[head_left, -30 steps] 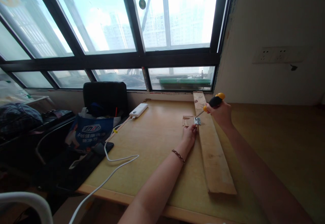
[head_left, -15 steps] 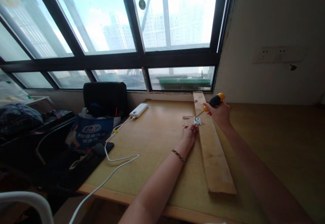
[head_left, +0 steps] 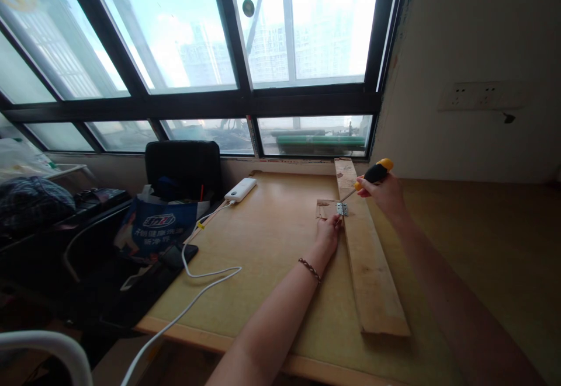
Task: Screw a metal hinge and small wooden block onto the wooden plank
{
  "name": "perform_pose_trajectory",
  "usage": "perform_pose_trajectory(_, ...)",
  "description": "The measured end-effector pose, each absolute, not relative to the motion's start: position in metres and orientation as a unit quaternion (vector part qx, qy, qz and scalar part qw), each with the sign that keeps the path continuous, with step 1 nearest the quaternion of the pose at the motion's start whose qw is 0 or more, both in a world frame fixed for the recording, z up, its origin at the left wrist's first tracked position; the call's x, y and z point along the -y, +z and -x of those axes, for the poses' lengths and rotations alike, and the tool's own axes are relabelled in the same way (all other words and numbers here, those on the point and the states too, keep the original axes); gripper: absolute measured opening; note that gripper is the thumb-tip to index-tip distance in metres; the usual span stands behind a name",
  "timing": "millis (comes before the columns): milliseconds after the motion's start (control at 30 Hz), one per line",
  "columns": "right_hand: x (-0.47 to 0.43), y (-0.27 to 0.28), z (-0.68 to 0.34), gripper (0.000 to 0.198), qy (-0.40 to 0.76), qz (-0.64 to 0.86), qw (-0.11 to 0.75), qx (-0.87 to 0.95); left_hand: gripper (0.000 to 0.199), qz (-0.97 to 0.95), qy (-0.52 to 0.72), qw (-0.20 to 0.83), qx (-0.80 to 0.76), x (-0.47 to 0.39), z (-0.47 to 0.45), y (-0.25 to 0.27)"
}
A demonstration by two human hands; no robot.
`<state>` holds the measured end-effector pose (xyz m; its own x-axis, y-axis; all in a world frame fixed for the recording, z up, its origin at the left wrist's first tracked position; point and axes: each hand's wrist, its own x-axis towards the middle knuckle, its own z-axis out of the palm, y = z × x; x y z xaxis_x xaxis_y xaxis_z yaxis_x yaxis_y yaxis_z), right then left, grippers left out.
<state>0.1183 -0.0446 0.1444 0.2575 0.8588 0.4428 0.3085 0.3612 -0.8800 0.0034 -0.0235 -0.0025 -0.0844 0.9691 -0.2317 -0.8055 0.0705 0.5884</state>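
My right hand (head_left: 388,194) is wrapped round a screwdriver (head_left: 377,171) with a black and yellow handle. Its shaft slants down to the left, and the tip reaches a small metal hinge (head_left: 342,208). The hinge lies across the left edge of a long wooden plank (head_left: 372,266) and a short piece of wood (head_left: 324,206) beside it. From the near side, my left hand (head_left: 328,233) has its fingers closed at the hinge's near end, against the short piece. The fingertips are small and partly hidden.
The plank lies lengthwise on a wooden table (head_left: 272,246), its far end near the window wall. A white power bank (head_left: 241,190) with a white cable (head_left: 205,287) rests at the left. Beyond the left edge stand a black chair (head_left: 182,167) and a blue bag (head_left: 153,228).
The whole view has shifted slightly. My right hand has turned a little on the screwdriver, while its tip stays at the hinge. My left hand keeps its place.
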Motion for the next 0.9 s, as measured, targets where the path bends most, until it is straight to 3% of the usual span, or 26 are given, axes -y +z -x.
perform_pose_trajectory(900,0.0441,0.1406,-0.1144,0.042,0.223,0.504,0.59,0.591,0.015,-0.152,0.673,0.656,-0.307,0.0247,-0.0035,-0.0021)
